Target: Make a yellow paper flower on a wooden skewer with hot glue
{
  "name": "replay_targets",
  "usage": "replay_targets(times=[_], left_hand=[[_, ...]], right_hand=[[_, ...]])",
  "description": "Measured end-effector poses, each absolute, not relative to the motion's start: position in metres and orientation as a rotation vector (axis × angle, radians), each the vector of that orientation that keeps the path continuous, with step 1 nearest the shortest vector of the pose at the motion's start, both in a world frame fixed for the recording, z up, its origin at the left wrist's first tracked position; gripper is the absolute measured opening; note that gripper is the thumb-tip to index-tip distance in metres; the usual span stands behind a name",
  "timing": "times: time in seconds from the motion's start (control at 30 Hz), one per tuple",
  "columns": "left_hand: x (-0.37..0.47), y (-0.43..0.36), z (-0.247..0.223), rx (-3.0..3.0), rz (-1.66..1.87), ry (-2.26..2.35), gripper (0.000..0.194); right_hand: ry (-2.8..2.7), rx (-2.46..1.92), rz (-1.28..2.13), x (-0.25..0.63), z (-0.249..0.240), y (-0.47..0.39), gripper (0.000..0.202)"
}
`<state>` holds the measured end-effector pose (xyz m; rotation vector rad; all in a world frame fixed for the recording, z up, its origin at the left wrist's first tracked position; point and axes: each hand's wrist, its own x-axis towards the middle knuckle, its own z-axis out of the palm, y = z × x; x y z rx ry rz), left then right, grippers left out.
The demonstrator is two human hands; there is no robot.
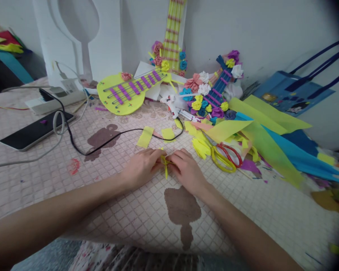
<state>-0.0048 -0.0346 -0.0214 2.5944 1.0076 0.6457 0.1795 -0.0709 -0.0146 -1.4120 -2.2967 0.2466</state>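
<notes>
My left hand (142, 167) and my right hand (188, 171) are close together over the middle of the table. Between their closed fingertips is a small piece of yellow crepe paper (166, 165), with one narrow end hanging down. Both hands pinch this piece, one from each side. Just beyond them, flat yellow paper pieces (145, 137) lie on the patterned cloth. A white glue gun (171, 105) stands farther back, its black cord curving behind my hands.
Red and yellow scissors (224, 156) lie right among yellow and blue paper sheets (277, 150). Flower-trimmed paper guitars (130, 92) are at the back. A dark tablet-like slab (36, 131) and a power strip (53, 101) sit left. A blue bag (290, 92) leans back right.
</notes>
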Motion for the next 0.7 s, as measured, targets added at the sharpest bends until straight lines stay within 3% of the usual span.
replay_targets(times=[0.2,0.37,0.7], left_hand=[[-0.0041,-0.0357,-0.022,2.529,0.715,1.076,0.027],[-0.0051,-0.0335,-0.0239,2.614,0.644,1.064,0.019],[-0.0056,-0.0332,-0.0225,2.672,0.618,1.052,0.03]], right_hand=[[-2.269,-1.44,0.183,0.1782,-0.0161,-0.0719,0.012],[-2.293,-1.436,0.177,0.1782,-0.0173,-0.0719,0.011],[-2.308,-1.432,0.152,0.1769,-0.016,-0.0721,0.012]])
